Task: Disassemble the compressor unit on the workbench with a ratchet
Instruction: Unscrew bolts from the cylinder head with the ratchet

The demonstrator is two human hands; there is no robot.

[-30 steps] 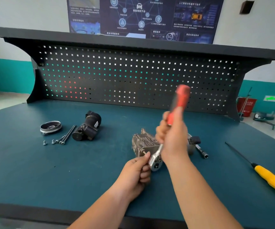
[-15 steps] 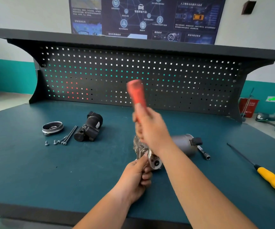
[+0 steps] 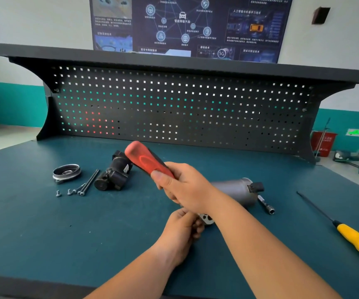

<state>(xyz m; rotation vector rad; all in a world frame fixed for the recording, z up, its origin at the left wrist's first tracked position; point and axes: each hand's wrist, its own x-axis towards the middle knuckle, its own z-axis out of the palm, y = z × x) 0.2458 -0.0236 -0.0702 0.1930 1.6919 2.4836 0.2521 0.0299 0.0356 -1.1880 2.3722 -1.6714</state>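
The grey metal compressor unit (image 3: 236, 189) lies on its side at the middle of the workbench, its near end hidden behind my hands. My right hand (image 3: 182, 186) grips the red handle of the ratchet (image 3: 146, 159), which leans up and to the left. The ratchet's silver head (image 3: 206, 219) shows just below my right wrist, at the compressor's near end. My left hand (image 3: 182, 229) is curled around that head and the near end of the unit; what its fingers pinch is hidden.
A black motor part (image 3: 113, 175), a round silver cover (image 3: 66, 172), long bolts (image 3: 90, 183) and small screws (image 3: 58, 193) lie at the left. A socket extension (image 3: 266, 205) rests right of the compressor. A yellow-handled screwdriver (image 3: 355, 240) lies far right. The pegboard (image 3: 174, 108) stands behind.
The ratchet handle has swung from upright and leaning right, over to the left and lower. My left hand has stayed at the ratchet head.
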